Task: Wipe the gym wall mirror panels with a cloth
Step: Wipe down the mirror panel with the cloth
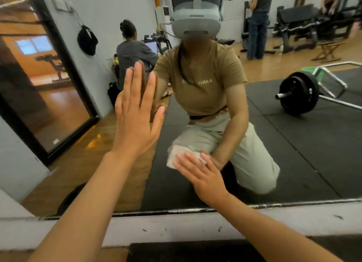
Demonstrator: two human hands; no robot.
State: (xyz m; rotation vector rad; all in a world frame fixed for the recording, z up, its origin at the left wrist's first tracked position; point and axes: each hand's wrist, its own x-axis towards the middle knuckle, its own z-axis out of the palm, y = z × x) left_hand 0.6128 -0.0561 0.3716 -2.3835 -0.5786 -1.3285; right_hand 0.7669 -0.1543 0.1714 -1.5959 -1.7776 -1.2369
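So the left hand [135, 112] is flat on the mirror [293, 154], fingers straight, pointing up. Right hand [203, 175] presses the folded cloth [174, 154] against the glass with spread fingers, pointing up-left.

We see only part of the cloth [173, 155]: the right hand [203, 173] lies flat over most of it, and its free edge is smeared with motion blur. The mirror panel [293, 163] runs out of view at the top and right. Both of our forearms are cut off by the bottom edge. The reflected shirt lettering [196, 82] is too blurred to read.
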